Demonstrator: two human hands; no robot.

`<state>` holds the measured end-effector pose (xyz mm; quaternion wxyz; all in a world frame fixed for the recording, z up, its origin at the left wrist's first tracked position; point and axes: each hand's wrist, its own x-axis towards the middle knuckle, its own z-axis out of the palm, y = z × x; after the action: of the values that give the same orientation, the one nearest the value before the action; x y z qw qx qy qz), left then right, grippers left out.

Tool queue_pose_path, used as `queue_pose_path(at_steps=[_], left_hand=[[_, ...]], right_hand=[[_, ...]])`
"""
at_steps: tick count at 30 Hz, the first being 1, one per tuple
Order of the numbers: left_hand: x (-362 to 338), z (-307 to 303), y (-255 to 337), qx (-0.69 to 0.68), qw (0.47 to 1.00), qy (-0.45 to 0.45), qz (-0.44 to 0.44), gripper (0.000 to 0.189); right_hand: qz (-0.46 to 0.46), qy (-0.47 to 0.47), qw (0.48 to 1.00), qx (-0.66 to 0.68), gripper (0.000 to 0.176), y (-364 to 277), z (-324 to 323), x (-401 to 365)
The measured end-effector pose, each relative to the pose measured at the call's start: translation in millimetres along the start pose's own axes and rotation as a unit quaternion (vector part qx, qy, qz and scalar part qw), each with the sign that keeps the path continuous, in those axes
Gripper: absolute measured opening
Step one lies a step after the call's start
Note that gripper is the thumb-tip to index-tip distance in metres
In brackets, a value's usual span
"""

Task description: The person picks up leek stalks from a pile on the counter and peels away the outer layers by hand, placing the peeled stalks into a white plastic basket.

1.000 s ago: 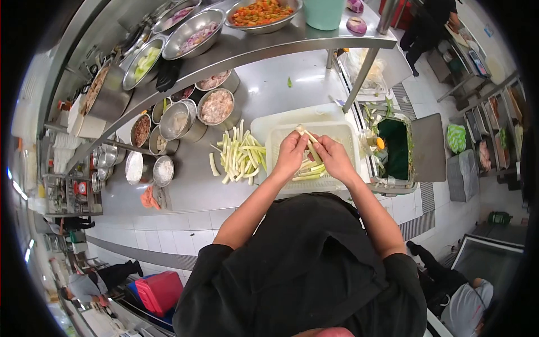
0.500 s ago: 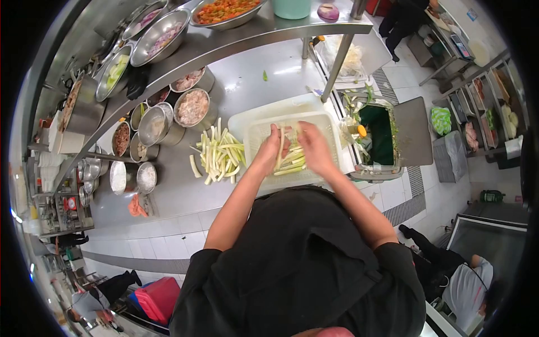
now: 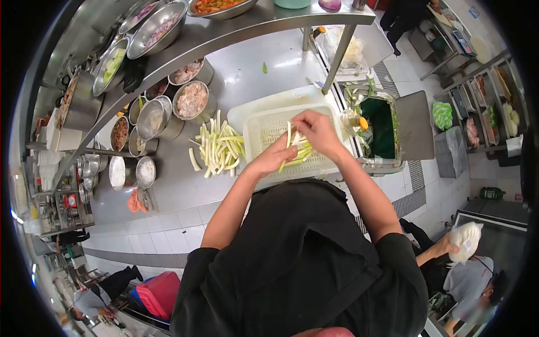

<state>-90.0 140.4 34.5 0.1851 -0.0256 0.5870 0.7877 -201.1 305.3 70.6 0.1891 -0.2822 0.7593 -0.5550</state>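
Over a white perforated basket [image 3: 258, 130], my left hand [image 3: 273, 157] is closed around a pale green stalk [image 3: 288, 136], which stands up from between thumb and fingers. My right hand [image 3: 319, 133] is pinched close beside the stalk's upper part; what its fingertips hold is too small to make out. Several green stalks [image 3: 303, 153] lie in the basket under my hands. Left of the basket, a heap of cut pale green stalks [image 3: 216, 147] rests on the steel table [image 3: 174, 194].
Metal bowls of meat [image 3: 192, 101] stand at the table's left. A steel shelf [image 3: 241, 35] crosses above. To the right is a green-lined bin [image 3: 379, 130] with scraps. A person [image 3: 469, 281] at the lower right holds a white bag [image 3: 466, 241].
My right hand has shifted slightly right and closed to a pinch. My left hand has tilted, its stalk now upright. The person at lower right has raised a white bag into view.
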Motion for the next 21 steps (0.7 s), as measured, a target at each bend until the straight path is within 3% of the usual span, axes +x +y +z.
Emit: queue_pose_path(at_steps=[2,3,4,5,7,8,10,12,14,15,17,19,20,21], left_hand=[[-12,-16,-10,0.317,0.938,0.101,0.100,0.057],[-22,-24,2,0.368,0.919,0.126,0.069,0.064],[-34,-31,10,0.412,0.892,0.181,0.044,0.066],[-45,-41,18,0.457,0.858,0.234,0.021,0.068],[-57,-83,-1,0.517,0.792,0.322,0.040,0.071],[-63,-95,-5,0.518,0.791,0.323,0.040,0.071],[-70,-114,-13,0.550,0.724,0.403,-0.107,0.073],[-75,-128,-31,0.567,0.713,0.402,-0.090,0.075],[-80,-114,-25,0.673,0.620,0.402,-0.027,0.066],[-75,-108,-21,0.672,0.620,0.404,-0.026,0.066],[-64,-87,-15,0.554,0.745,0.356,0.107,0.050],[-46,-61,-11,0.529,0.784,0.276,0.172,0.040],[-37,-45,-7,0.510,0.803,0.262,0.167,0.039],[-28,-30,-5,0.491,0.821,0.245,0.160,0.038]], right_hand=[[-0.060,0.091,0.988,-0.108,0.014,5,-17,3],[-0.105,0.082,0.966,-0.222,0.017,12,-29,4],[-0.152,0.072,0.929,-0.330,0.020,19,-39,4],[-0.153,0.070,0.931,-0.324,0.020,26,-39,0],[-0.020,-0.054,0.944,-0.324,0.025,40,-30,-3],[-0.022,-0.054,0.945,-0.323,0.025,57,-18,-4],[-0.018,-0.157,0.896,-0.414,0.021,103,13,-5],[-0.056,-0.140,0.881,-0.448,0.019,125,27,-12],[-0.090,-0.121,0.865,-0.479,0.017,136,29,-14],[-0.112,-0.107,0.867,-0.473,0.014,141,24,-14],[-0.133,-0.097,0.867,-0.470,0.012,137,16,-16],[-0.079,-0.107,0.915,-0.381,0.013,104,1,-13],[-0.082,-0.106,0.913,-0.385,0.013,87,-2,-12],[-0.024,-0.107,0.949,-0.295,0.013,70,-3,-13]])
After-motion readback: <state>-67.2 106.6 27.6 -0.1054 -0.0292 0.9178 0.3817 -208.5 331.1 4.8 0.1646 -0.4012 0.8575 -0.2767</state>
